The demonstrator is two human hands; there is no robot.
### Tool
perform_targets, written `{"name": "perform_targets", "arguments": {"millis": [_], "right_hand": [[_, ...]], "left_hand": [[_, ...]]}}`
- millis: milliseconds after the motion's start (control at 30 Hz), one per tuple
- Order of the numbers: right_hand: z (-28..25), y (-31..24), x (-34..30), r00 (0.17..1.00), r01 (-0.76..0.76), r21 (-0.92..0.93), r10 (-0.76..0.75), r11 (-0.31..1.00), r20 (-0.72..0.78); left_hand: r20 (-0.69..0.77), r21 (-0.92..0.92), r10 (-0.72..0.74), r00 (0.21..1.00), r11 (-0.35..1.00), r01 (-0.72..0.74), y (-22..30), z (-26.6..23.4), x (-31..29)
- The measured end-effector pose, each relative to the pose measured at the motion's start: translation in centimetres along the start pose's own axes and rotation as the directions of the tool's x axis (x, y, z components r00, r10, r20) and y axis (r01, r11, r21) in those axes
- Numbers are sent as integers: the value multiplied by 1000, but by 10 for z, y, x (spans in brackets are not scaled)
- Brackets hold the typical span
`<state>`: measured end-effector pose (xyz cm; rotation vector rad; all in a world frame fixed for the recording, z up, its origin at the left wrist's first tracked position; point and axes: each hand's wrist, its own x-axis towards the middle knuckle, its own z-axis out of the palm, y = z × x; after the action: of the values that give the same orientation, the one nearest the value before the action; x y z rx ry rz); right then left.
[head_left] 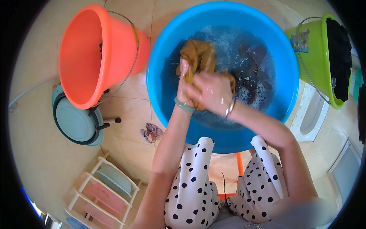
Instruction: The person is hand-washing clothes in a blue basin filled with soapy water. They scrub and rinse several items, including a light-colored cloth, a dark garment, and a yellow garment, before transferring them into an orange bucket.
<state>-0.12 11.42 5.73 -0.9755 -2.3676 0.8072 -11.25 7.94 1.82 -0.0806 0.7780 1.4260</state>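
Observation:
A large blue basin (284, 103) holds soapy water, in which dark cloth (249, 72) lies partly under the surface. Over its left half, both hands work on a wet mustard-brown cloth (198, 53). My left hand (184, 82) grips the cloth, thumb pointing away from me, with a pale green bangle at the wrist. Smeared by motion, my right hand (213, 91) is closed on the same cloth and crosses in front of the left; its fingertips are hidden. Some of the cloth hangs out beyond the right knuckles.
A coral bucket (124, 57) stands left of the basin, by a folding tub (78, 118). At right, a green bucket (314, 57) holds black cloth, near a white squat toilet (310, 112). A crumpled cloth (151, 133) lies on the floor. Lower left is a white rack (101, 191).

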Motion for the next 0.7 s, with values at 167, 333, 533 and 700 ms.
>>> {"name": "perform_targets", "arguments": {"millis": [167, 333, 533, 700], "right_hand": [[-25, -49, -17, 979, 196, 79, -190, 977, -81], [-21, -42, 15, 931, 309, 54, -290, 950, -224], [-10, -11, 33, 989, 105, 117, -91, 988, -118], [-12, 97, 35, 962, -271, -25, 272, 962, 33]], "left_hand": [[24, -148, -210, 977, 966, 211, 8, 32, -24], [-49, -119, -131, 990, 985, 125, -9, 18, -25], [-95, -254, -56, 994, 967, 30, -33, -3, -26], [-243, 215, 32, 970, 976, 22, -20, 29, -20]]}}
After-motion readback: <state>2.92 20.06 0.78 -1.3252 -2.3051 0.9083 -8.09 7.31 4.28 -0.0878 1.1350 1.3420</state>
